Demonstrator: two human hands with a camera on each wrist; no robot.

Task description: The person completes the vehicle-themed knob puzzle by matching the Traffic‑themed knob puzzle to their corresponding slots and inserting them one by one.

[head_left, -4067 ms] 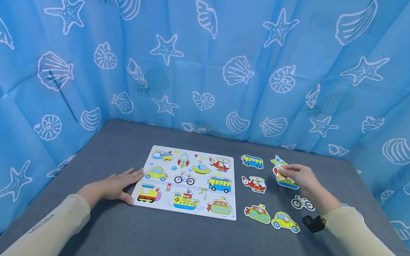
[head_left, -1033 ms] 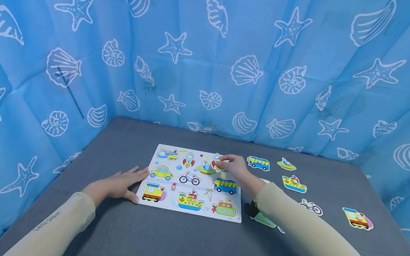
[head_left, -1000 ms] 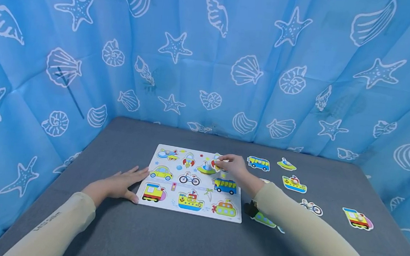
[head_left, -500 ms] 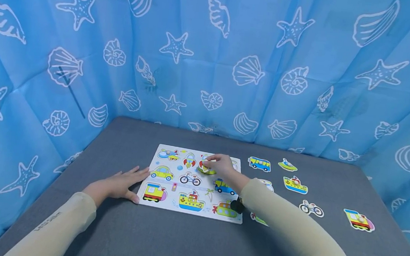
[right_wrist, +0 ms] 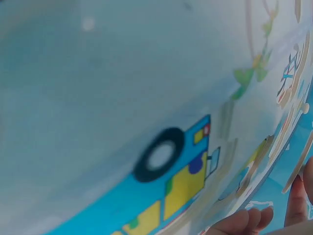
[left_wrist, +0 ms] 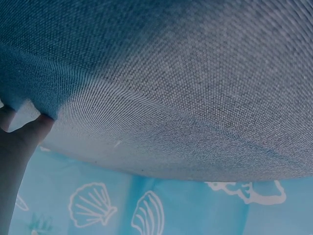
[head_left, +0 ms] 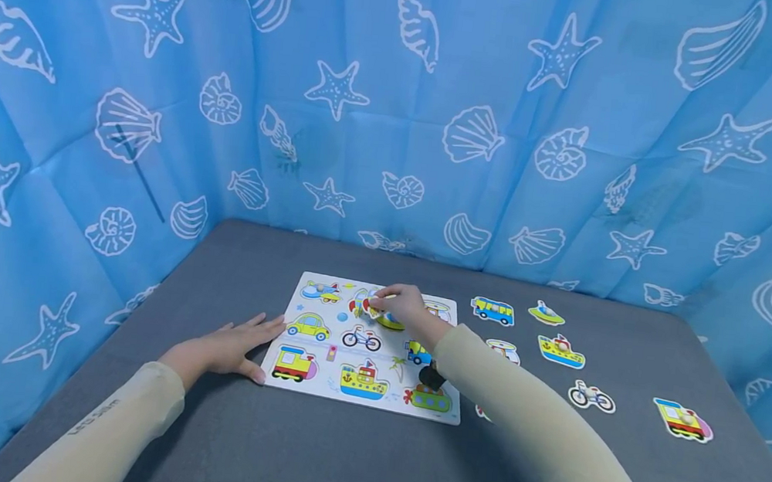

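A white puzzle board (head_left: 328, 383) with printed vehicles lies on the grey cloth. My left hand (head_left: 225, 348) rests at its left edge, fingers spread, thumb by the lower left corner. In the left wrist view the thumb and part of a finger (left_wrist: 34, 131) show at the edge. Over the board's upper middle, my right hand (head_left: 406, 305) pinches a rocket puzzle piece (head_left: 373, 312), which overlaps the printed rocket. The right wrist view shows its fingertips (right_wrist: 296, 198) at a thin piece's edge. An airplane piece (head_left: 321, 291) with a knob sits in the upper left slot.
Right of the board lie loose pieces: a bus (head_left: 493, 311), a flying saucer (head_left: 546, 313), a ship (head_left: 561, 351), a bicycle (head_left: 592, 398) and a train (head_left: 681, 421). The right sleeve (head_left: 516, 409) partly covers a helicopter piece (head_left: 504, 350). A blue shell-patterned curtain (head_left: 384, 117) encloses the table.
My right hand has gone from the loose pieces to the board with the rocket piece, then leftward across its top row to the printed rocket. The left hand stays at the board's edge.
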